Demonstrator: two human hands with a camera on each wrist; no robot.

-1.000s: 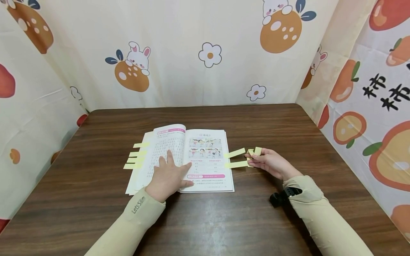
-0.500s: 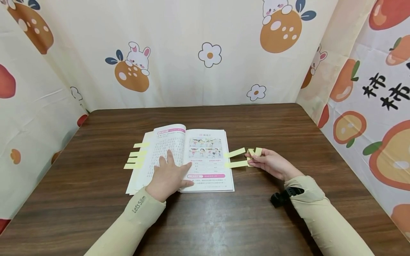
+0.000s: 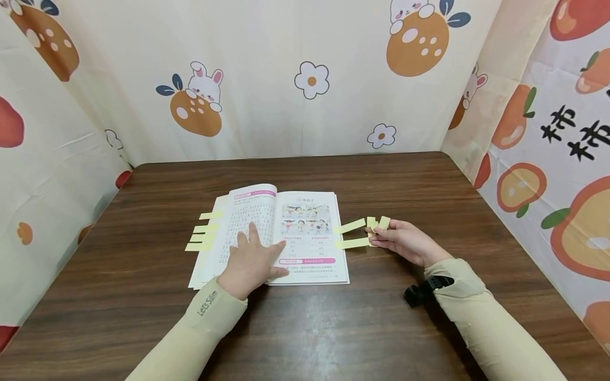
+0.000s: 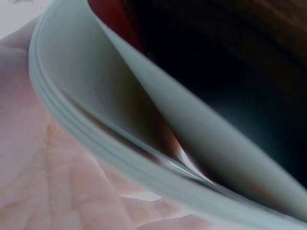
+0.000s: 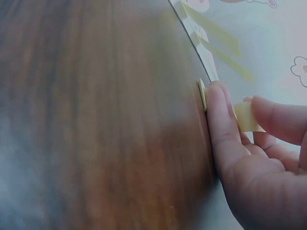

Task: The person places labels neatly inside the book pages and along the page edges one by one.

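An open book point(image 3: 306, 241) lies on the table, with yellow sticky strips point(image 3: 202, 238) along its left edge and two more strips point(image 3: 353, 226) jutting from its right edge. My left hand point(image 3: 250, 264) rests with spread fingers across the inner left page and the spine. In the left wrist view, curved page edges point(image 4: 120, 158) run past the palm point(image 4: 53, 158). Just right of the book, my right hand point(image 3: 405, 242) pinches a yellow sticky strip point(image 5: 247, 117) between thumb and fingers. The small pad of sticky notes point(image 3: 371, 238) is partly hidden behind those fingers.
The dark wooden table point(image 3: 305, 328) extends around the book on all sides. A patterned curtain point(image 3: 257, 106) stands behind it and along both sides. A black device point(image 3: 419, 293) is strapped to the right wrist.
Beside the strip in my right hand, the top of the sticky note pad goes from a folded, slanted shape to an upright one. The left hand and book hold still.
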